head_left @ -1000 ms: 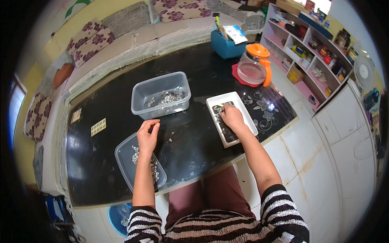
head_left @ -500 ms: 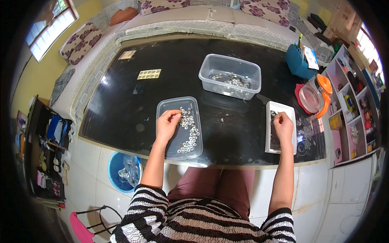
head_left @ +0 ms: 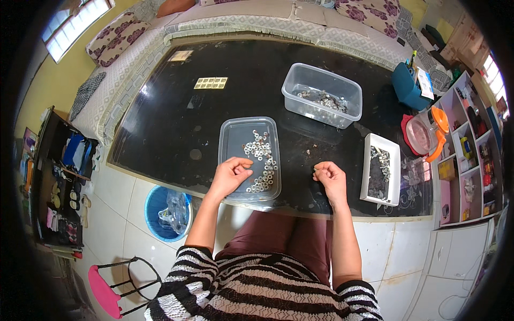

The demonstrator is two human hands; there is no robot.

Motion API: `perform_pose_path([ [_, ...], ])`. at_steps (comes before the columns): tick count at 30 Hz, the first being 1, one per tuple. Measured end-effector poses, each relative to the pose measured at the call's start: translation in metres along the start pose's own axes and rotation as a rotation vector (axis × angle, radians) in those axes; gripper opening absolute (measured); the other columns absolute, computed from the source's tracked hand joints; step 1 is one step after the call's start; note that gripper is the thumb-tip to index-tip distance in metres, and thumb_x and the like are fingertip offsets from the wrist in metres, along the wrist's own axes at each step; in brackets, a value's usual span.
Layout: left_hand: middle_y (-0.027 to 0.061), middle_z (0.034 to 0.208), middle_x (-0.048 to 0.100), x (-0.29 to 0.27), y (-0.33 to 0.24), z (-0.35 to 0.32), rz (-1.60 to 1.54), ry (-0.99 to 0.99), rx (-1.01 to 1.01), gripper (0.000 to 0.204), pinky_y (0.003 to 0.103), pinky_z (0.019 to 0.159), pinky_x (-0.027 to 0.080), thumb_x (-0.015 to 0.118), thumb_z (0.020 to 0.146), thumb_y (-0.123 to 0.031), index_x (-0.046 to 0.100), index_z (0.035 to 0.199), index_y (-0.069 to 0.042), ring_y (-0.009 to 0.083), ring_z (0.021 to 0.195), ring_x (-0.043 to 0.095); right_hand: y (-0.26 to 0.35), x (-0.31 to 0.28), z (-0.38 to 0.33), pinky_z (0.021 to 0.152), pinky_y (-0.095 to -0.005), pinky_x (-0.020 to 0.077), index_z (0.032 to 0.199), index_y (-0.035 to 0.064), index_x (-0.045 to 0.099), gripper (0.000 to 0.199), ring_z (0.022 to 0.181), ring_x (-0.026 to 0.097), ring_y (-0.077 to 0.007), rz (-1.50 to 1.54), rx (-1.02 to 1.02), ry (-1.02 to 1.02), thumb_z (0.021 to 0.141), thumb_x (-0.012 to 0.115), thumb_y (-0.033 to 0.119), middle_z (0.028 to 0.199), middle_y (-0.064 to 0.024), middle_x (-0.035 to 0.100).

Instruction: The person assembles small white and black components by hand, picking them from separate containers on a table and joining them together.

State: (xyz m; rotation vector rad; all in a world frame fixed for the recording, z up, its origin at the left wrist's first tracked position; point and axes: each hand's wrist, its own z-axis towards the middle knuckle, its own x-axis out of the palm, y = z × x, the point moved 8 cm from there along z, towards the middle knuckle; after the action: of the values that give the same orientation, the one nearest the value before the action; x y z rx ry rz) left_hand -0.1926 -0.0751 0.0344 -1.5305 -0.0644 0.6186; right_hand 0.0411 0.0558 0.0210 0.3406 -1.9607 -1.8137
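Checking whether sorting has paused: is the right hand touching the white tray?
Apart. The head view shows the right hand curled over the black table, with a strip of bare tabletop between it and the white tray.

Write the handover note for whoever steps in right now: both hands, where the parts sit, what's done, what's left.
Left hand: fingers curled, over the near edge of the flat clear tray that holds the washers.
Right hand: loosely closed above the black table, between that tray and the white tray of small metal parts; its grip hides whatever it may hold.
Deep clear tub farther back holds more metal parts.
Done: many washers lie in the flat tray.
Left: parts remain in the white tray and tub.
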Motion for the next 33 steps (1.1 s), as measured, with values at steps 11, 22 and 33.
perform_pose_path([
  [11, 0.0078, 0.072, 0.055, 0.025, -0.025, -0.001, 0.293, 0.280, 0.055, 0.019, 0.026, 0.059, 0.043, 0.064, 0.061, -0.005, 0.060, 0.080, -0.003, 0.0148, 0.063, 0.053, -0.016, -0.005, -0.008, 0.059, -0.0174, 0.0428, 0.081, -0.0011, 0.057, 0.010, 0.063, 0.050, -0.0046, -0.156, -0.087, -0.127, 0.071, 0.054, -0.002, 0.074, -0.0015, 0.055],
  [22, 0.0081, 0.068, 0.053, 0.029, -0.031, 0.002, 0.313, 0.321, 0.128, 0.014, 0.026, 0.056, 0.043, 0.063, 0.062, -0.005, 0.059, 0.075, -0.002, 0.0162, 0.059, 0.053, -0.001, 0.001, -0.012, 0.057, -0.0166, 0.0408, 0.079, 0.0000, 0.058, 0.010, 0.063, 0.050, -0.0045, -0.365, -0.167, -0.135, 0.069, 0.055, -0.002, 0.075, -0.0025, 0.053],
  [33, 0.0062, 0.064, 0.053, 0.034, -0.030, -0.004, 0.321, 0.295, 0.119, 0.010, 0.025, 0.055, 0.042, 0.062, 0.063, -0.004, 0.056, 0.070, -0.001, 0.0137, 0.057, 0.051, 0.005, 0.005, -0.015, 0.057, -0.0172, 0.0411, 0.078, 0.0007, 0.057, 0.008, 0.063, 0.051, -0.0054, -0.409, -0.182, -0.126, 0.071, 0.056, -0.002, 0.075, -0.0025, 0.053],
])
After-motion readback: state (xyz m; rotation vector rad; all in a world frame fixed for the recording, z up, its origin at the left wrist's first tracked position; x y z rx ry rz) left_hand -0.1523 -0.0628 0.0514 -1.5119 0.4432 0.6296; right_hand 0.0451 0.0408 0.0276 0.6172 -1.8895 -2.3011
